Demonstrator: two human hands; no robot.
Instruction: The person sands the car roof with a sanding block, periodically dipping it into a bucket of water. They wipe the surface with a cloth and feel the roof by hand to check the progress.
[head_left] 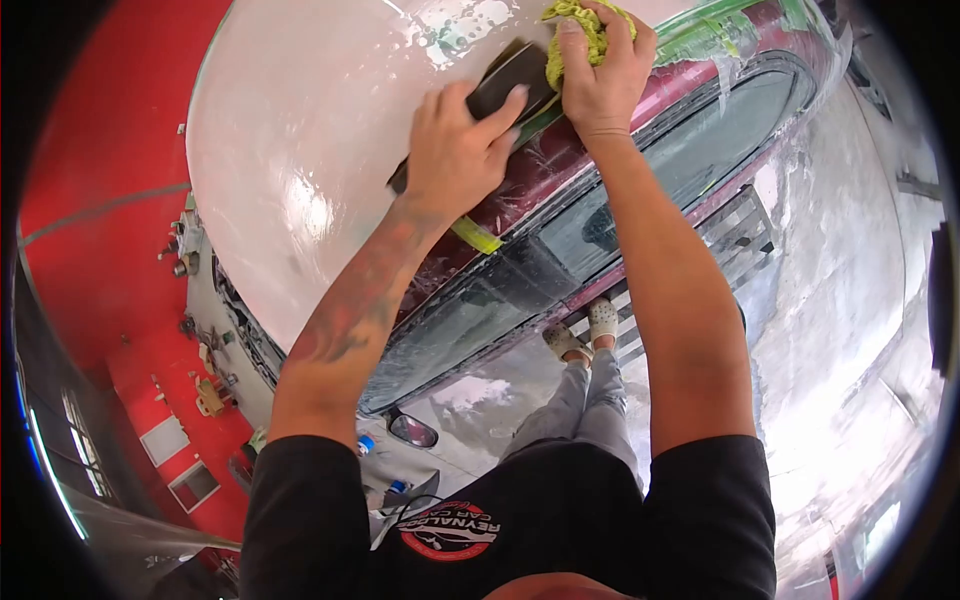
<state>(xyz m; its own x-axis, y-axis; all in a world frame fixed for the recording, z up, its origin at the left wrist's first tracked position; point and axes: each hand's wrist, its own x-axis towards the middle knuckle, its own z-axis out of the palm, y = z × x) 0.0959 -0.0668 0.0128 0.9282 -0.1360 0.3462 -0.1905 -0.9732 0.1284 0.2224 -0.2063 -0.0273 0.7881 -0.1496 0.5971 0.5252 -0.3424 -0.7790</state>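
My left hand point(458, 150) is closed over a long dark sanding block point(512, 82), which lies against the wet, whitish car roof point(300, 120). Part of the block is hidden beneath my hand and forearm. To its right, my right hand point(607, 75) grips a crumpled yellow-green cloth point(590, 38) near the roof's edge. Water droplets and a milky film show on the roof around both hands. Just below them runs the dark red side point(545, 170) of the car, with a strip of yellow-green tape point(477, 235) on it.
Green masking tape point(705, 40) and torn plastic line the roof edge at upper right. My feet in clogs point(603, 318) stand on a slatted platform point(735, 232) beside the car. A side mirror point(412, 428) sticks out below. Assorted items point(210, 395) lie by the red wall.
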